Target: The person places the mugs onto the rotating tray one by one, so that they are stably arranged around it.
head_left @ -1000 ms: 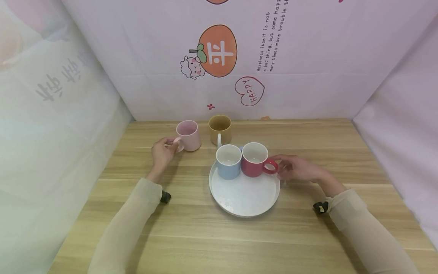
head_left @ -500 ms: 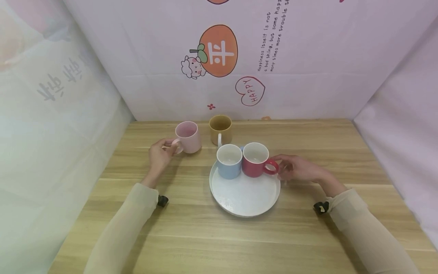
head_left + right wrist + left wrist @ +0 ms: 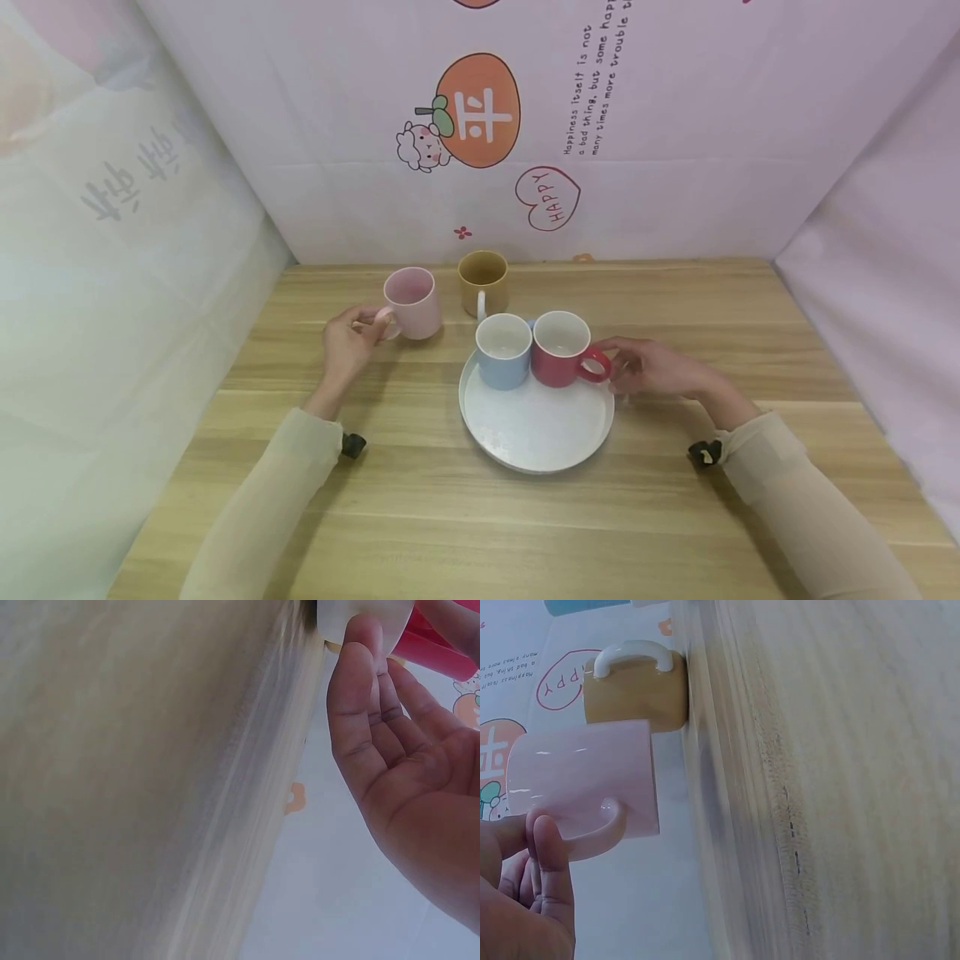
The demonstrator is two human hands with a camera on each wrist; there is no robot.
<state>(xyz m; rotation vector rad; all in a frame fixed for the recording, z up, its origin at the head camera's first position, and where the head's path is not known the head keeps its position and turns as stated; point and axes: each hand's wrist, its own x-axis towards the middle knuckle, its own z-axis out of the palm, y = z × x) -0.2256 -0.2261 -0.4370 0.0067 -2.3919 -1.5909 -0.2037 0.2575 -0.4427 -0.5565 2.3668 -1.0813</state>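
Note:
My left hand (image 3: 349,348) pinches the handle of a pink mug (image 3: 417,310) at the back left. In the left wrist view, the upright pink mug (image 3: 585,776) has a small gap between its base and the table. My right hand (image 3: 651,367) is by the right rim of a round white tray (image 3: 536,429), beside the red mug's handle. Its thumb (image 3: 351,682) touches the white rim in the right wrist view, and its other fingers are loosely bent. A red mug (image 3: 556,364) and a light blue mug (image 3: 503,367) stand side by side at the tray's back.
A yellow mug (image 3: 483,287) with a white handle stands behind the tray, right of the pink mug. The wooden table (image 3: 442,533) meets a printed white cloth (image 3: 337,200) at its back edge. More cloth hangs on both sides.
My left hand, holding the pink mug, has come slightly nearer and a little to the left. The right hand, tray and other mugs have stayed in place.

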